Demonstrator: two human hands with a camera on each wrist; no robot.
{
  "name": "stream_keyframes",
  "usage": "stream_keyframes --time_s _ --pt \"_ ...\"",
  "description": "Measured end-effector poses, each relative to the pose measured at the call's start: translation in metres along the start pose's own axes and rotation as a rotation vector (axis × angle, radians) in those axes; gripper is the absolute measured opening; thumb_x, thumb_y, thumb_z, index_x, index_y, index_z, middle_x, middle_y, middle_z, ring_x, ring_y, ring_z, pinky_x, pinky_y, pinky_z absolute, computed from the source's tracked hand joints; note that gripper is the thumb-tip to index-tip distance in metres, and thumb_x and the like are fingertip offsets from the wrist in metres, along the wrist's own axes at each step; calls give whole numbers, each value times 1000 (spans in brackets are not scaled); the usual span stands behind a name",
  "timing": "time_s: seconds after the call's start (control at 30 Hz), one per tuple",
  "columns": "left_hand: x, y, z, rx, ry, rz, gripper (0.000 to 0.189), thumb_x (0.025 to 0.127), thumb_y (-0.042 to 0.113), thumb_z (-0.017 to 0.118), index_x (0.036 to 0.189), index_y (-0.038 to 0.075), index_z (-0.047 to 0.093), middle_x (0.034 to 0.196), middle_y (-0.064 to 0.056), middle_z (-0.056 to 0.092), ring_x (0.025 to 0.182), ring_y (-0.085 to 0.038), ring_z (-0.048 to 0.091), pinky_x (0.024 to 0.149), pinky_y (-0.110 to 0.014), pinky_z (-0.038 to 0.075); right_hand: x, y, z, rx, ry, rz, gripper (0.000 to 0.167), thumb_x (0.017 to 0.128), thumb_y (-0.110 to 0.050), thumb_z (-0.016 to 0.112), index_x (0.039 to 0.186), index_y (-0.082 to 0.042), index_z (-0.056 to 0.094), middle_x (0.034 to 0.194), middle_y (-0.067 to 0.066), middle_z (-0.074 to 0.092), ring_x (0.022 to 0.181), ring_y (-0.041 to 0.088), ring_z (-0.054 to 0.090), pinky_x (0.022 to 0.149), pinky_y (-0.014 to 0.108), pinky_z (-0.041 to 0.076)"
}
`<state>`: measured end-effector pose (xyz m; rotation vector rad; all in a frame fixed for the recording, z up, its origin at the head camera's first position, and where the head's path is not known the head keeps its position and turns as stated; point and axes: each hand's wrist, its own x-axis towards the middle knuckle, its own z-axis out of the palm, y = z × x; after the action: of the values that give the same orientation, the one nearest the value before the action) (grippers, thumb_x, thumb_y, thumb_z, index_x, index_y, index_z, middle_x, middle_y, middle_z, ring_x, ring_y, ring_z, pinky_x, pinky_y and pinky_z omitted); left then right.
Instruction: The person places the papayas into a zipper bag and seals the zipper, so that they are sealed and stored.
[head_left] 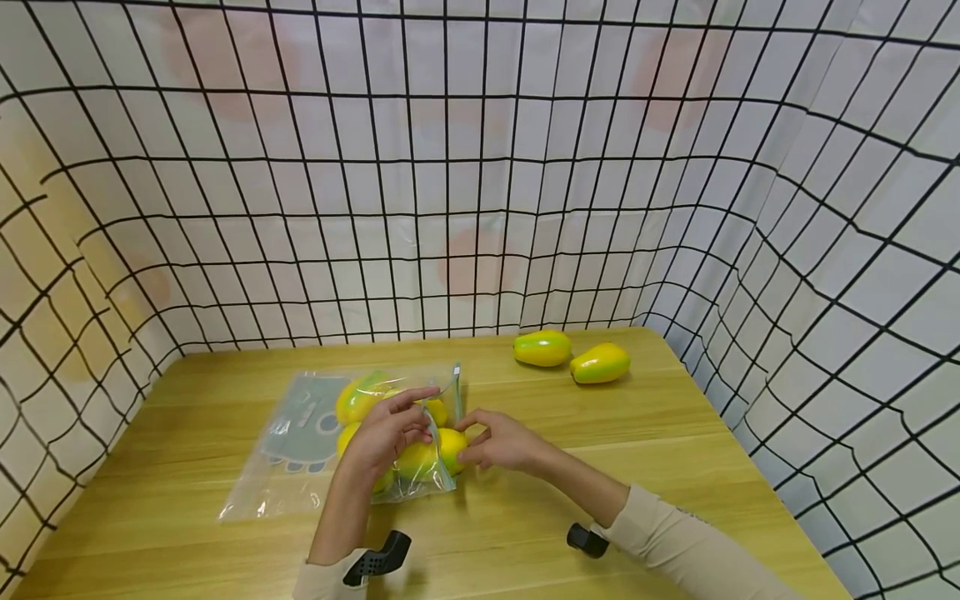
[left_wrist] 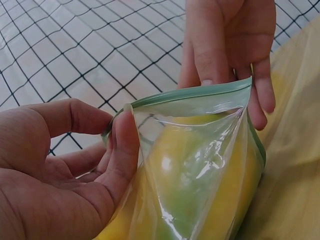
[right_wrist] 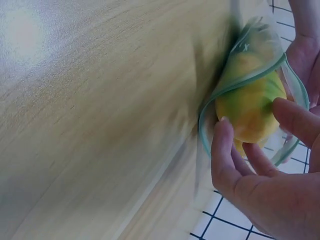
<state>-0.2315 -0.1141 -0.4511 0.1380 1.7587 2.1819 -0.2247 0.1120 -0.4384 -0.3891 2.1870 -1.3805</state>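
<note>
A clear zip bag (head_left: 307,454) with a green-edged mouth and a blue-grey print lies on the table, several yellow-green papayas (head_left: 360,400) inside it. My left hand (head_left: 386,433) pinches the rim of its mouth between thumb and fingers, seen closely in the left wrist view, where the bag's green zip edge (left_wrist: 200,93) stands up. One papaya (right_wrist: 250,110) sits in the open mouth with its end sticking out. Around that end my right hand (head_left: 506,442) has its thumb and fingers, which touch the fruit in the right wrist view.
Two more papayas (head_left: 542,348) lie side by side at the back right of the wooden table (head_left: 600,442). Black netting (head_left: 465,183) over white sheeting encloses the table at the back and sides.
</note>
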Motion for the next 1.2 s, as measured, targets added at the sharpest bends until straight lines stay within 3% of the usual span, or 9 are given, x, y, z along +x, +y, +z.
stream_keyframes --time_s 0.43,0.83,1.07,1.2 --pt "1 1 0 2 2 -7 48 98 -1 51 146 -6 48 87 -5 55 68 -15 62 69 -21 59 4 -4 10 -38 5 -35 44 90 -14 75 131 -5 62 100 12 76 93 30 72 79 43 61" --pt "0 0 -2 -10 -16 1 50 98 0 51 147 -6 46 87 -3 56 69 -12 61 71 -21 59 8 -2 18 -24 0 -49 41 88 -9 67 129 -4 63 95 16 75 77 20 66 72 36 58" --pt "0 1 -3 -12 -19 8 49 99 1 50 147 -8 45 86 -2 56 69 -11 61 70 -21 59 11 -1 22 4 -12 -40 41 88 -7 64 129 -4 62 74 9 63 68 18 55 66 29 49" --pt "0 1 -4 -24 -26 11 49 99 1 50 147 -8 44 86 -1 56 69 -10 61 71 -21 60 12 -1 22 17 -18 -34 40 88 -7 64 128 -5 62 70 7 58 66 19 52 66 29 46"
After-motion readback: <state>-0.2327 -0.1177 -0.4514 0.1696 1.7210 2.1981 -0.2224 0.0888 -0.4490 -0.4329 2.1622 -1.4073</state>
